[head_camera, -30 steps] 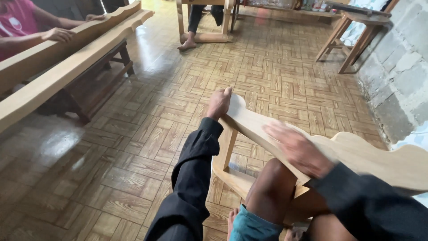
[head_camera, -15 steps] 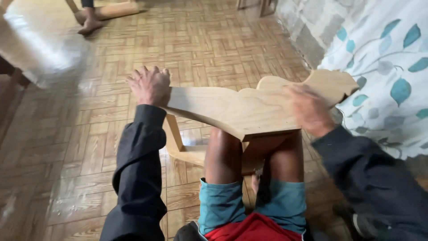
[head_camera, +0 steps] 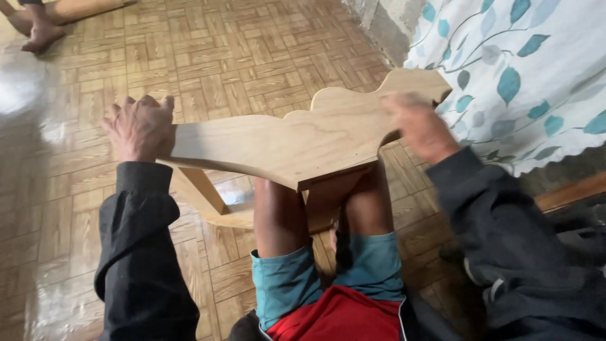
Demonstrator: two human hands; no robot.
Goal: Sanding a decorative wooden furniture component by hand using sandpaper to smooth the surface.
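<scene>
Resting across the person's bare knees, a pale wooden board (head_camera: 284,145) with a wavy, scalloped far edge is being worked by both hands. The left hand (head_camera: 140,128) grips the board's left end, fingers (head_camera: 129,104) curled over the edge and closed on the wood, holding it steady. The right hand (head_camera: 418,125) lies near the right end on the top face; it is blurred, so I cannot tell whether its fingers are spread flat or pinching something such as a rubbing sheet. By my reading, the step in hand is a rubbing or smoothing pass over the surface, one hand bracing while the other travels. A further stroke would call for a firm hold on the left end, so the board does not slide off the knees, and even pressure along the grain.

The board looks bare and unfinished: light tan, soft grain lines, a straight near edge with a squared corner. Beneath it a wooden frame (head_camera: 208,202) with a slanted leg stands on the patterned wood floor (head_camera: 76,189). A leaf-printed cloth (head_camera: 524,82) hangs at the right, and another person's bare foot (head_camera: 39,35) shows at the top left.
</scene>
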